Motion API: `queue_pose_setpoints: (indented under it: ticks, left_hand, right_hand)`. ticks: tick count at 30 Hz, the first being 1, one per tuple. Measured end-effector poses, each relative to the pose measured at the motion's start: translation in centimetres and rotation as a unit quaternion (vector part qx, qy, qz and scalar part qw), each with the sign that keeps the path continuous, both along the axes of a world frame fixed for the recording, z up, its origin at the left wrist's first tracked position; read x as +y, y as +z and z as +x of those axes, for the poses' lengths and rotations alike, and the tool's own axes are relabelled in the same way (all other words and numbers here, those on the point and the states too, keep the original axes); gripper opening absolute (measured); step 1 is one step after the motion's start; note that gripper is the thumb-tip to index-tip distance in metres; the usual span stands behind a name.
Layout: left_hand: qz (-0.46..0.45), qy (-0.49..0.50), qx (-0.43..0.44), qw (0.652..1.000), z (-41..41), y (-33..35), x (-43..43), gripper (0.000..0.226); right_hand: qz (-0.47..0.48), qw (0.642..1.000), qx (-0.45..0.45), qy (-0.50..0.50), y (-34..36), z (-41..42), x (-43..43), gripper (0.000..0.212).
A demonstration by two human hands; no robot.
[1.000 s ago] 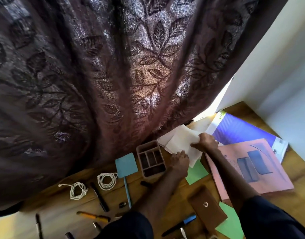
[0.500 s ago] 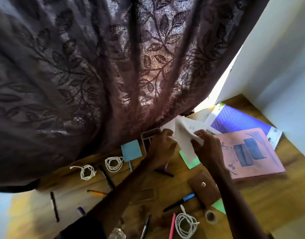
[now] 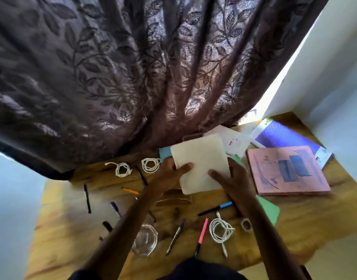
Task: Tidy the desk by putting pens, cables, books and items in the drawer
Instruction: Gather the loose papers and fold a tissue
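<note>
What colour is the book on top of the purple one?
The book is pink with blue shapes, seen in the head view.

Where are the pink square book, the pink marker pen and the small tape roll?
pink square book (image 3: 286, 171), head view, middle of cover
pink marker pen (image 3: 203, 230), head view, pink barrel
small tape roll (image 3: 242, 224), head view, left rim

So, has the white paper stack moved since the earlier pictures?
Yes. The left hand and right hand have lifted the white paper stack nearer the person, now level beside the pink book.
</note>
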State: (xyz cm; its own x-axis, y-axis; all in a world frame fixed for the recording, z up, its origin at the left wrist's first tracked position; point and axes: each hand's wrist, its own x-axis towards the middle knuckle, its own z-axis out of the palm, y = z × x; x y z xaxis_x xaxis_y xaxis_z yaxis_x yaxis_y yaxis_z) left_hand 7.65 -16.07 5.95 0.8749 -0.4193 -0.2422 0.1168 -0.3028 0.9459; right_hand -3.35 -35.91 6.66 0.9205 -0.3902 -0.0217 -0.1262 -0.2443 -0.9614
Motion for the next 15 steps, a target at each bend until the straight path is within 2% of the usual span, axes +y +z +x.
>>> queue_pose_setpoints:
  ticks: [2, 4, 5, 8, 12, 15]
  left_hand:
    - [0.052, 0.001, -0.045, 0.998, -0.7, -0.6, 0.3, 0.036]
    - [0.072, 0.010, -0.041, 0.996, -1.8, -1.2, -0.2, 0.026]
    - [0.085, 0.016, -0.036, 0.996, -2.4, -1.9, -0.6, 0.028]
    - [0.132, 0.030, -0.020, 0.991, -2.8, -4.9, -2.4, 0.057]
    - [0.188, 0.003, -0.001, 0.982, -3.2, -7.1, -4.0, 0.058]
    - [0.237, -0.077, -0.038, 0.968, -3.5, -8.2, -4.2, 0.054]
  right_hand:
    - [-0.034, 0.999, 0.003, -0.004, -1.4, -0.4, 0.4, 0.045]
    - [-0.066, 0.998, 0.015, -0.019, -2.6, -1.0, 0.5, 0.045]
    - [-0.092, 0.995, 0.023, -0.036, -3.2, -1.2, 0.6, 0.043]
    - [-0.132, 0.986, 0.033, -0.095, -5.3, -1.8, 0.4, 0.040]
    - [-0.179, 0.973, 0.061, -0.135, -7.1, -2.5, 0.3, 0.034]
    - [-0.143, 0.977, 0.098, -0.123, -9.4, -2.9, 0.2, 0.032]
